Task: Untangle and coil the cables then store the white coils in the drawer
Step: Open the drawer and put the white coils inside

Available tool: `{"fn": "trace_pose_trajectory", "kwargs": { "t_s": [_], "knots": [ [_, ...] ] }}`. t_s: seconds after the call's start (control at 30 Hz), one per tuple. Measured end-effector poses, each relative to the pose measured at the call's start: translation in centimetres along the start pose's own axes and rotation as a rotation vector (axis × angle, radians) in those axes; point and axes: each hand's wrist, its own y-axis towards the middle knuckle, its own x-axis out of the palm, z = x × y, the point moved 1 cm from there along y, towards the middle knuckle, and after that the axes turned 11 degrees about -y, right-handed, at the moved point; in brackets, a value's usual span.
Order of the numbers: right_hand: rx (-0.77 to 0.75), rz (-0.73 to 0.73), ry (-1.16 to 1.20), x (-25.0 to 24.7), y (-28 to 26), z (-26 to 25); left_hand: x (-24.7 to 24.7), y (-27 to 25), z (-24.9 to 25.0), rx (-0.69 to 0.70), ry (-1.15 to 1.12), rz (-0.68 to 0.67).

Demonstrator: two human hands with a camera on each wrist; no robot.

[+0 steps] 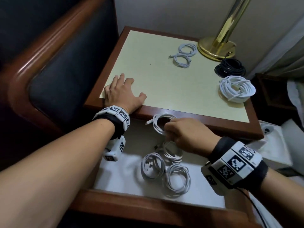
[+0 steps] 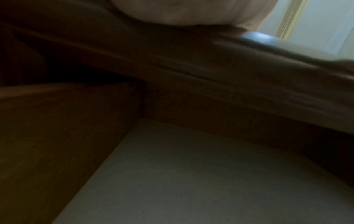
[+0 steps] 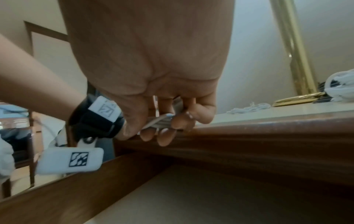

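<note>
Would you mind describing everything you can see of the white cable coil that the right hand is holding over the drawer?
The white cable coil is a thin, smooth, plastic-looking cord wound into several round loops. One end sticks out to the left with a small connector. The right hand pinches the bundled strands at the coil's lower right, fingers curled round them. It hangs tilted just in front of the nightstand's wooden edge, above the open drawer. Whether it touches the edge is unclear.

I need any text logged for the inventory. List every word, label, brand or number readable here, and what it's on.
No readable words or numbers.
Left wristband: black-and-white coded marker squares only.
Right wristband: the same kind of markers, no letters.
White coils, lamp base: no print visible.
</note>
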Motion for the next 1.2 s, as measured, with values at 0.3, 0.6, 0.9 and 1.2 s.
{"fn": "trace_pose_trajectory", "kwargs": {
  "t_s": [0.3,0.6,0.9,1.2],
  "knots": [
    [-0.256,-0.332,-0.167,5.9,-1.8,-4.2,0.0,-0.2,0.1,0.002,-0.019,0.021],
    [-0.207,-0.507,-0.058,6.5,-1.3,-4.4,0.0,-0.2,0.1,0.006,-0.023,0.028],
    [-0.121,-0.181,0.28,1.5,0.7,-0.7,0.0,0.1,-0.1,0.038,-0.011,0.038],
    [0.357,0.27,0.333,-8.0,8.5,9.1,0.4,0.1,-0.3,0.036,-0.005,0.062]
  ]
}}
